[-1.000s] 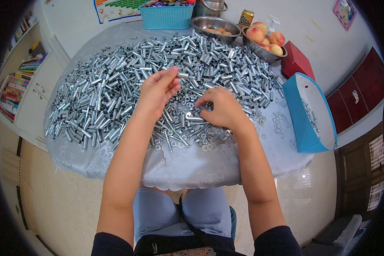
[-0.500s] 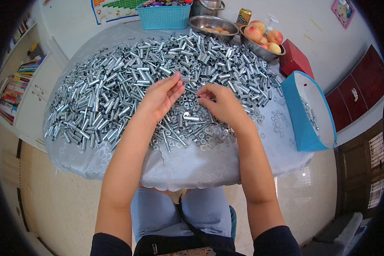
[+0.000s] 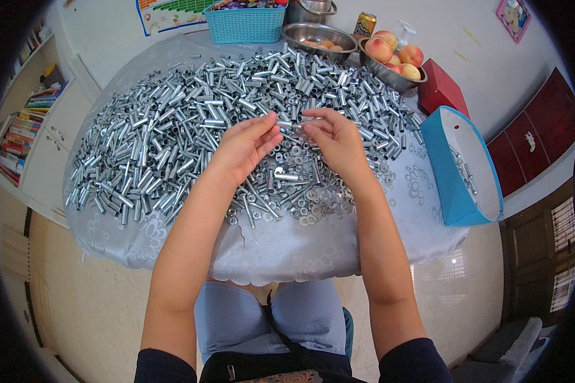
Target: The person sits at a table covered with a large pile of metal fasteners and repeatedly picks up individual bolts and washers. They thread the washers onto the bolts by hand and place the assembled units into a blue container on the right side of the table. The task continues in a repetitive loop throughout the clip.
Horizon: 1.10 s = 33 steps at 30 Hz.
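The metal tube (image 3: 287, 124), nearly level above the pile of metal parts (image 3: 160, 127), is pinched in your left hand (image 3: 244, 147). Hold it steady, aligned between both hands. Your right hand (image 3: 340, 142) angles inward at its end; whether those fingers clamp anything, I cannot tell.

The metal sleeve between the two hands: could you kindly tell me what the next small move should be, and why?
Perhaps have the right hand steady the right end of the metal sleeve, since the left hand pinches its left end and the right hand is close by; whether that hand holds anything is unclear.
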Each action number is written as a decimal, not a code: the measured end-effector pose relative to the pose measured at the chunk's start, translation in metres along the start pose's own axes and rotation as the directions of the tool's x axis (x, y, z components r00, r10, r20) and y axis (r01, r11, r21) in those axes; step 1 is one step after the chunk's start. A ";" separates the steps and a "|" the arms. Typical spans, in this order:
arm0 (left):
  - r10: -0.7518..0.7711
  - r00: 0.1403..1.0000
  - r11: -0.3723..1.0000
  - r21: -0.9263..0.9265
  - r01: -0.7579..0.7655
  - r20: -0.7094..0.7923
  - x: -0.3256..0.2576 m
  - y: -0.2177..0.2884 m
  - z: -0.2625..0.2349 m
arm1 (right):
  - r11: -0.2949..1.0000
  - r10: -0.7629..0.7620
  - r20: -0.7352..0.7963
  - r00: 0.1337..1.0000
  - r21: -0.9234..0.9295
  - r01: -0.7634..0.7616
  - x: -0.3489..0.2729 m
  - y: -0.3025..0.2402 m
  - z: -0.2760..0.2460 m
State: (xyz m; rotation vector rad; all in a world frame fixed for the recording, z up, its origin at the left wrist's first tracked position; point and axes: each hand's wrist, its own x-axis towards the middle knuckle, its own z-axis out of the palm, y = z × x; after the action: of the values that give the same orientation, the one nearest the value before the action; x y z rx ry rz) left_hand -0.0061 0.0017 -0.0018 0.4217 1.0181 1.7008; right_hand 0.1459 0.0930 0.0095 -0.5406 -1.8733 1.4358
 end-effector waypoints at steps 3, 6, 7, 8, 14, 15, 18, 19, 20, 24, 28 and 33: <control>0.012 1.000 1.000 0.014 -0.012 -0.028 -0.001 0.000 0.002 | 0.999 -0.033 0.006 0.999 0.034 0.033 0.000 0.001 0.000; 0.026 0.999 1.000 0.017 -0.026 -0.039 -0.001 0.000 0.003 | 0.998 -0.013 0.012 1.000 0.062 0.013 0.000 0.002 0.000; 0.031 0.999 0.999 0.017 -0.031 -0.037 -0.001 0.000 0.002 | 0.998 -0.011 0.011 1.000 0.062 0.010 0.000 0.001 0.000; 0.033 0.999 0.999 0.018 -0.032 -0.035 -0.001 -0.001 0.002 | 0.998 -0.008 0.010 1.000 0.061 0.008 0.000 0.000 0.000; 0.041 0.999 0.999 0.029 -0.040 -0.036 0.000 -0.003 0.003 | 0.996 -0.041 -0.032 0.999 0.084 0.043 -0.001 -0.005 0.003; 0.042 0.998 0.999 0.034 -0.040 -0.036 -0.001 -0.003 0.003 | 0.995 -0.051 -0.034 0.998 0.085 0.054 -0.001 -0.005 0.004; 0.053 0.998 0.998 0.041 -0.052 -0.044 0.000 -0.005 0.003 | 0.997 -0.063 -0.026 0.998 0.041 0.064 -0.003 -0.007 0.007; 0.058 0.997 0.998 0.042 -0.056 -0.047 0.000 -0.006 0.003 | 0.996 -0.081 -0.021 0.996 0.040 0.082 -0.003 -0.004 0.009; 0.066 0.996 0.997 0.038 -0.064 -0.052 0.000 -0.006 0.003 | 0.994 -0.099 -0.017 0.995 0.039 0.100 -0.003 0.000 0.009; 0.102 0.992 0.995 0.000 -0.102 -0.069 0.000 -0.006 0.002 | 0.991 -0.042 0.045 0.998 -0.126 0.047 -0.007 -0.003 0.012; 0.116 0.991 0.992 -0.039 -0.119 -0.072 0.001 -0.005 0.001 | 0.867 -0.339 0.153 0.928 -0.331 0.371 -0.011 -0.006 0.017; 0.113 0.992 0.991 -0.060 -0.116 -0.051 0.000 -0.005 0.001 | 0.798 -0.386 0.252 0.888 -0.391 0.458 -0.016 -0.011 0.020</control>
State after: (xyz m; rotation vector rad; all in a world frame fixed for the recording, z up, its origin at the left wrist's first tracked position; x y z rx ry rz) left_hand -0.0025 0.0028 -0.0048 0.4072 0.9883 1.8479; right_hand 0.1427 0.0654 0.0124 -0.1835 -2.2887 0.7739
